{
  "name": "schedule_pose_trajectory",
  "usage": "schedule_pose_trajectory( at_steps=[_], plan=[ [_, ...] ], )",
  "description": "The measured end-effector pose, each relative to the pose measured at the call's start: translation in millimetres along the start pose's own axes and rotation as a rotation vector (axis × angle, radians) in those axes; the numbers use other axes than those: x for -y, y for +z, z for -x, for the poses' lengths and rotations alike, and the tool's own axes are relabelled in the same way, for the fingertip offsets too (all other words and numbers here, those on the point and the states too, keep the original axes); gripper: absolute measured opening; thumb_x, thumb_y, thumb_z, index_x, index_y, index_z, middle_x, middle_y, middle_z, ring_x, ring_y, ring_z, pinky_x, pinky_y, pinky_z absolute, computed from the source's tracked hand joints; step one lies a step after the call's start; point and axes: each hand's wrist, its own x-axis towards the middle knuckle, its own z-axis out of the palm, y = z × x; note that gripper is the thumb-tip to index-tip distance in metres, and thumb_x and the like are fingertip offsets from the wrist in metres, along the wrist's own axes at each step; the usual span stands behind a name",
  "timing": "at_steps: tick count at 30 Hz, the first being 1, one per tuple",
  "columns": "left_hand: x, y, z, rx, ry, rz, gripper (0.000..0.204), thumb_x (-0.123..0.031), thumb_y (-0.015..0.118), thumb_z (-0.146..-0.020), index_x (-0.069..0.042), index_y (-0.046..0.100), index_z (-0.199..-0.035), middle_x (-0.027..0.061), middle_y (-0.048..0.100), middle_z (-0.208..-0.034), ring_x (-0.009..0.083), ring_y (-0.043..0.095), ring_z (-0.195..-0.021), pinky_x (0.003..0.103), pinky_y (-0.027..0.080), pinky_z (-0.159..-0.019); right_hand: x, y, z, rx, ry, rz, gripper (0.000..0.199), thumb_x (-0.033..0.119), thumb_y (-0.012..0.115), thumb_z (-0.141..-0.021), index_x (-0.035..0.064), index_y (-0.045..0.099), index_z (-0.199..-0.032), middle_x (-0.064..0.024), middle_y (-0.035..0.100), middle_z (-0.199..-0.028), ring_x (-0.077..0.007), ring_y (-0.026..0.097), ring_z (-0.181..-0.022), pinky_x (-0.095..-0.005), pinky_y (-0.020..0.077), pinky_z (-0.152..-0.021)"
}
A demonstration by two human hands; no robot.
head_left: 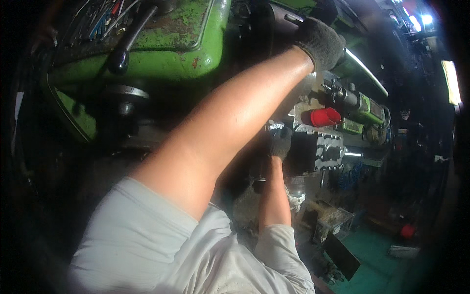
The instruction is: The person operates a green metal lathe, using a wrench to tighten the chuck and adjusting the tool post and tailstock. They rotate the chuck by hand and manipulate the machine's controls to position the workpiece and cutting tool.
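My left arm crosses the view, and my left hand [320, 44], in a dark grey knit glove, is closed beside the lathe's round chuck [284, 29]. A short dark bar [293, 19] sticks out past its fingers. A long bright metal rod [367, 73] runs from the hand's other side; whether both are one piece I cannot tell. Lower down, my right hand [280, 142], also gloved, is closed at the lathe carriage next to a shiny metal part [275, 125]. What its fingers grip is hidden.
The green lathe headstock [186, 63] fills the upper left, with a black-knobbed lever [119, 61] and loose tools on top. A red cup-like container [325, 117] sits near the green tailstock [367, 109]. A bolted metal block [330, 153] adjoins my right hand. Green floor [377, 250] shows lower right.
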Motion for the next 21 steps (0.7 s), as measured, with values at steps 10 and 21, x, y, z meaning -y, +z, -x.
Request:
schedule_pose_trajectory(
  at_steps=[10, 21],
  plan=[
    [-4, -5, 0, 0.041, -0.024, -0.021, 0.019, -0.027, 0.067, -0.087, -0.014, 0.079, -0.096, 0.0123, 0.078, -0.088, 0.0317, 0.077, -0.083, 0.053, 0.055, -0.069, -65, -21, 20, 0.493, -0.440, 1.256, 0.024, 0.010, 0.055, -0.101, -0.0042, 0.070, -0.115, -0.0181, 0.076, -0.098, -0.0418, 0.073, -0.092, -0.0463, 0.0585, -0.083],
    [-1, 2, -1, 0.017, -0.021, -0.075, 0.023, -0.030, 0.066, -0.089, -0.014, 0.079, -0.098, 0.0129, 0.079, -0.092, 0.0343, 0.077, -0.087, 0.058, 0.055, -0.070, 59, -15, -9, -0.094, -0.140, -0.293, 0.027, 0.013, 0.061, -0.104, 0.0017, 0.066, -0.128, -0.0206, 0.070, -0.130, -0.0313, 0.068, -0.122, -0.0428, 0.0523, -0.104]
  ],
)
